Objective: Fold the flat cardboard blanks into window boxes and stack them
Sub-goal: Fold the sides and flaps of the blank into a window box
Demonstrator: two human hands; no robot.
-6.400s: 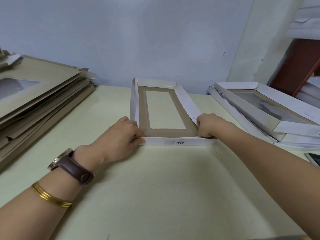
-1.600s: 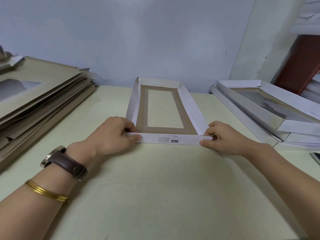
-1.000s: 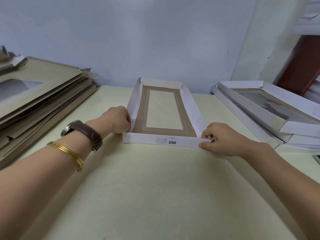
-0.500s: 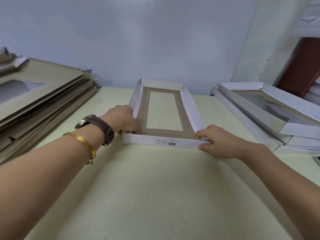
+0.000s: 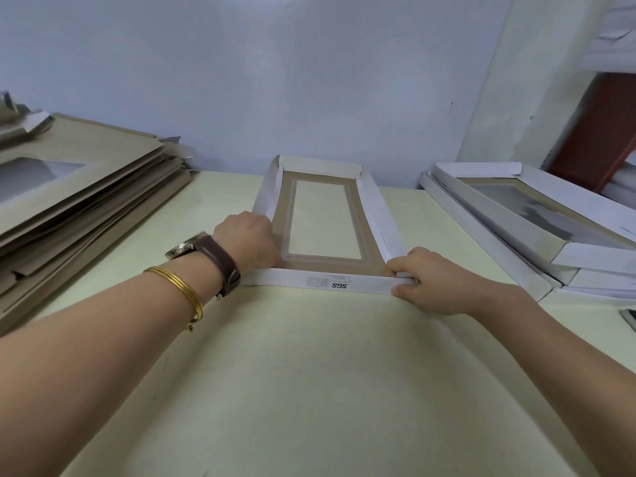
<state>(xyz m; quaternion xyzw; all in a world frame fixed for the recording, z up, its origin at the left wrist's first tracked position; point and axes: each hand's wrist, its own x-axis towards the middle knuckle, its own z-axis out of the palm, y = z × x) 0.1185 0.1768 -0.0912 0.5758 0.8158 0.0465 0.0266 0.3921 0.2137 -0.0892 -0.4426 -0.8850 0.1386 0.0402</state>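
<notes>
Corner locking on the box: right hand pinches the near-right corner, left hand curls over the near-left (fingertips hidden); next, seat tabs firmly.

Near tabletop gives passing room before the box; blank pile blocks left, finished boxes block right.

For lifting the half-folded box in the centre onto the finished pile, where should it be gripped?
Probably the two long side walls of the box, pinched from above at mid-length, one hand per side. They rise as thin edges, while the floor lies flat on the table and is mostly window.
</notes>
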